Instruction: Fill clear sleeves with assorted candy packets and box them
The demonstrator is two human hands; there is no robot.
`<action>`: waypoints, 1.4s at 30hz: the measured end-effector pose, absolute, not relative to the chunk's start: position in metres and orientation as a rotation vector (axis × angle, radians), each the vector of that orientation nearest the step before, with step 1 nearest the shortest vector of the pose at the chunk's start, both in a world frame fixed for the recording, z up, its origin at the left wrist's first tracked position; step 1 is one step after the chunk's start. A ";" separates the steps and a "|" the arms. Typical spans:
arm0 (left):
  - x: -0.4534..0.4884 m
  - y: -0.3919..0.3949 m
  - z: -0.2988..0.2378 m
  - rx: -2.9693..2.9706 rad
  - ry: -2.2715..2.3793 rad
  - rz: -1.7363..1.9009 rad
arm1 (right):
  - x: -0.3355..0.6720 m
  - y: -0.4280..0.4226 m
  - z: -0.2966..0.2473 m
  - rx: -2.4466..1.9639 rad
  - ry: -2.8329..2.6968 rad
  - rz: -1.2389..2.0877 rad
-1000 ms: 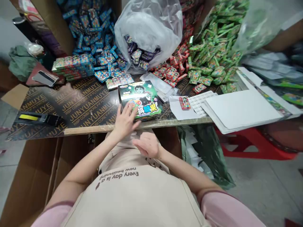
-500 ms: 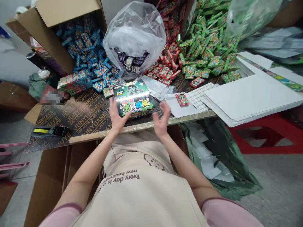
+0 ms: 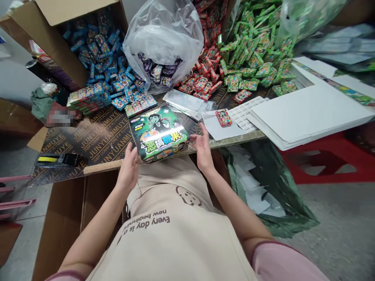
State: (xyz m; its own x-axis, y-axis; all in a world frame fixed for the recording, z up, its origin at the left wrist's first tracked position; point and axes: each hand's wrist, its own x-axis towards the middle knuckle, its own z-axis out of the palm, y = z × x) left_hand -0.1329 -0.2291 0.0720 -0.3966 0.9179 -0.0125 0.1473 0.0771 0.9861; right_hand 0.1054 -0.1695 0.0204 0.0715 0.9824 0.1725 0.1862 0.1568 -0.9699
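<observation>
A green and black printed display box [image 3: 161, 130] with a cartoon vampire on its lid lies at the table's front edge, its lid down and its front slightly over the edge. My left hand [image 3: 129, 168] is at the box's left front corner, fingers extended and close together. At the right front corner is my right hand [image 3: 203, 150], open, with its fingers pointing up along the side; whether either hand touches the box is hard to tell. Just behind the box stands a row of small packs [image 3: 141, 106].
Blue packs [image 3: 101, 50], red packs [image 3: 205, 78] and green packs [image 3: 252, 58] are heaped at the back, beside a clear bag [image 3: 162, 39] of purple packs. White card sheets [image 3: 310, 109] lie at right, a tape dispenser [image 3: 57, 159] at left. A green sack [image 3: 293, 207] hangs below.
The box has come toward me, and its lid, tilted before, now lies flat. My left hand has moved left and down off the box's front; my right hand stays by its right side.
</observation>
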 end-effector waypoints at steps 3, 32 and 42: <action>-0.132 -0.246 0.090 1.010 1.555 1.361 | 0.115 -0.186 0.037 -1.032 -1.315 1.079; -0.077 -0.247 0.082 1.718 1.604 1.357 | 0.108 -0.229 0.051 -0.892 -1.708 1.722; -0.086 -0.222 0.002 2.726 1.839 1.462 | 0.057 -0.218 -0.009 -1.183 -0.981 1.620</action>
